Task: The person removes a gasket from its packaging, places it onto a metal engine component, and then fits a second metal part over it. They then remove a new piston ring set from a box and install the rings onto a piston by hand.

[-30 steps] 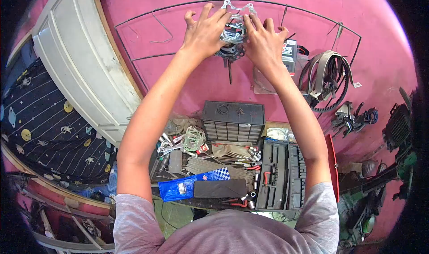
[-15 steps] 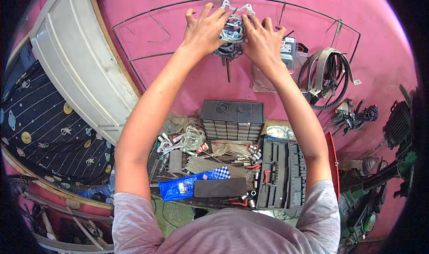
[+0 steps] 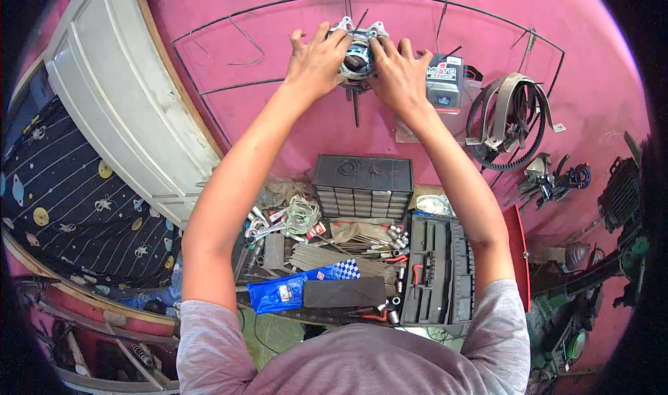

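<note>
A bundle of silvery metal gaskets (image 3: 357, 55) hangs high against the pink wall, stacked one over another. My left hand (image 3: 315, 65) grips its left edge with curled fingers. Opposite, my right hand (image 3: 400, 75) holds the right edge, thumb side inward. Two eared tabs stick up above my fingertips. A thin dark hook rod pokes out at the top, and another dark rod shows below the bundle. The gaskets hang at a wire rack (image 3: 236, 87) fixed to the wall. My fingers hide the sides of the stack.
Right of my hands hang a packaged part (image 3: 444, 82) and looped belts (image 3: 515, 117). Below stand a black drawer cabinet (image 3: 363, 176), a blue pouch (image 3: 277, 294), loose wrenches and sockets, and an open toolbox (image 3: 426, 277) with a red lid (image 3: 516, 256). A white door (image 3: 132, 89) is at left.
Both hands have moved slightly down and closer together with the metal gaskets between them. The upper tabs sit lower, and the stack looks more compact and turned.
</note>
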Demonstrator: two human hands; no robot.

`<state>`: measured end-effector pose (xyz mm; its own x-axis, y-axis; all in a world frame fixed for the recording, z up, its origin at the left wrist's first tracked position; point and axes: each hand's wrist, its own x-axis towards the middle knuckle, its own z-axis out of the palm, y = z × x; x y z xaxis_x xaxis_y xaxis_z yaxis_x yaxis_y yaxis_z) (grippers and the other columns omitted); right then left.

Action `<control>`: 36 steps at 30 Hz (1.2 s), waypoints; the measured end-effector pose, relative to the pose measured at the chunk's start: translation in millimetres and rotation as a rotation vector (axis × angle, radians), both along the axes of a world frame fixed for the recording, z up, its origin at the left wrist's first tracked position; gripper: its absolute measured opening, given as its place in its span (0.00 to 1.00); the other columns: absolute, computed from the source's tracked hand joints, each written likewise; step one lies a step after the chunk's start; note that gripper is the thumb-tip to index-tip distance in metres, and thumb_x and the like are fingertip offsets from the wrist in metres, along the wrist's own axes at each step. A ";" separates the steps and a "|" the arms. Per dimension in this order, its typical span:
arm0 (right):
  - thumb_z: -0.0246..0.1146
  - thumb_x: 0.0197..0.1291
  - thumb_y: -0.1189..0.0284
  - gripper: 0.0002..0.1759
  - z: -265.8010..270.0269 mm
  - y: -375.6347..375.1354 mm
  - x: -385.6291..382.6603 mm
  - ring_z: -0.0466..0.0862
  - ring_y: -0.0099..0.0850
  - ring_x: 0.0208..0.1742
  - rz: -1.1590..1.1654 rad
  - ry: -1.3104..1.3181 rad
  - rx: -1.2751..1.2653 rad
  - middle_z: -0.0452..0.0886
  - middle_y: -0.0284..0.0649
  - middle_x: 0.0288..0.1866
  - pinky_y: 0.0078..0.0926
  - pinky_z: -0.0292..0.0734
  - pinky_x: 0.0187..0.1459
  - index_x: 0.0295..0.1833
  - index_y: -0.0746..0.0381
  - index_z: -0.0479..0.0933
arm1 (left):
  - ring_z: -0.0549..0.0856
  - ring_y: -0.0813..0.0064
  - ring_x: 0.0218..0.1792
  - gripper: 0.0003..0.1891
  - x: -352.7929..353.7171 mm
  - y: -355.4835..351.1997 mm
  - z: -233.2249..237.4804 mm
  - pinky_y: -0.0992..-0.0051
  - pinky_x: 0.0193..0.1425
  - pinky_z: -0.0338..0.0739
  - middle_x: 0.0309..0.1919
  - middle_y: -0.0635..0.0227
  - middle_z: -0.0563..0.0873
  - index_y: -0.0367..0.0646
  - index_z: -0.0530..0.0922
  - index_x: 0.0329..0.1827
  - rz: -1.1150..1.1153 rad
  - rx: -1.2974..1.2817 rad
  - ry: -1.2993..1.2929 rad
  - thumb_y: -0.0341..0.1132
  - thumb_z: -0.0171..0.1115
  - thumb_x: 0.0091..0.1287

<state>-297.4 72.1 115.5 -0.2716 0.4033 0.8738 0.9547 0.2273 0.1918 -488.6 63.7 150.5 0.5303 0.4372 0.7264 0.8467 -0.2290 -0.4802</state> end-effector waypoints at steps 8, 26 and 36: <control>0.83 0.42 0.59 0.47 -7.5 7.2 -9.1 0.78 0.36 0.62 0.001 0.001 -0.023 0.78 0.33 0.67 0.64 0.71 0.57 0.72 0.51 0.74 | 0.73 0.71 0.71 0.41 -6.8 11.7 -14.1 0.43 0.65 0.64 0.62 0.79 0.79 0.53 0.76 0.70 -0.009 -0.002 -0.016 0.44 0.84 0.49; 0.80 0.45 0.60 0.45 -20.1 -10.3 -28.8 0.76 0.37 0.64 -0.032 0.039 0.126 0.76 0.38 0.69 0.59 0.67 0.59 0.73 0.52 0.74 | 0.68 0.69 0.76 0.46 -26.1 14.0 -29.2 0.41 0.67 0.61 0.74 0.81 0.74 0.59 0.71 0.78 -0.097 -0.046 -0.101 0.46 0.82 0.52; 0.68 0.56 0.69 0.05 -75.5 -28.3 -89.6 0.79 0.33 0.52 0.234 -0.021 0.165 0.85 0.25 0.37 0.56 0.66 0.58 0.38 0.52 0.86 | 0.81 0.76 0.58 0.09 -89.7 -16.1 -85.5 0.49 0.63 0.56 0.44 0.84 0.86 0.56 0.90 0.45 -0.301 -0.068 -0.173 0.38 0.73 0.62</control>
